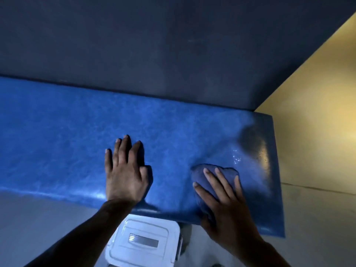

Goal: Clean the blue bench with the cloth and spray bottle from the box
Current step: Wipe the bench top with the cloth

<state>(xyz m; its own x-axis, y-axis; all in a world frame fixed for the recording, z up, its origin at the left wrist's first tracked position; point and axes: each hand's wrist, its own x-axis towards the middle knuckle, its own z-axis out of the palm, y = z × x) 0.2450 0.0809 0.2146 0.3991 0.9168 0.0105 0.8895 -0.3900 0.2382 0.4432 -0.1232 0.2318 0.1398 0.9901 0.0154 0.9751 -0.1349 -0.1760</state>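
1. i can read no writing or brand anywhere; the white box [143, 243] has a plain grey strip on its lid that looks like a label, but nothing on it is legible
2. the bench [57, 132] is a long blue slab running left to right across my view, its long axis along the dark wall [154, 45] behind it, its right end stopping just beside the yellow wall [317, 112]
3. my left hand [125, 174] lies flat on the bench top, fingers straight and a little spread, pointing away from me toward the dark wall; it grips nothing
4. my right hand [227, 205] presses down on the cloth [202, 172] with straight fingers laid over it, pointing away and slightly left; whether my thumb curls under the cloth i cannot tell
5. the cloth is a bunched blue-purple wad on the right part of the bench, near the front edge, sticking out beyond my fingertips
6. just right of the cloth the bench surface looks darker and shiny, with small glints of wet
7. the box sits on the pale floor [28, 228] below the bench's front edge, between my two forearms, lid closed
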